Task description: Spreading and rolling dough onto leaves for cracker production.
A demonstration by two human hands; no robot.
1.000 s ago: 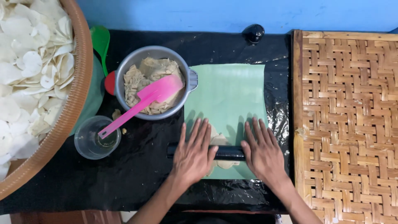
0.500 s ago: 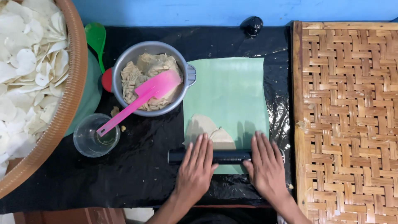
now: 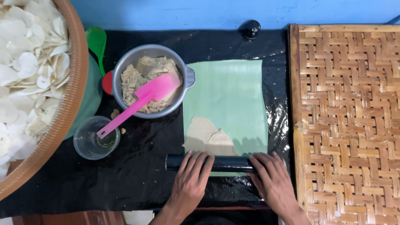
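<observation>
Black plastic covers the counter (image 3: 141,183), where a dark roller (image 3: 227,163) lies crosswise at the near edge of a green sheet (image 3: 233,104), left hand (image 3: 192,179) and right hand (image 3: 273,181) pressing flat on its ends, flattened dough (image 3: 206,135) just beyond.

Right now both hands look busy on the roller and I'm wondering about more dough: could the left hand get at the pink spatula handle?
Probably yes: the left hand lies flat on the black roller, gripping nothing, and only bare black plastic sheet lies between it and the pink spatula.
</observation>
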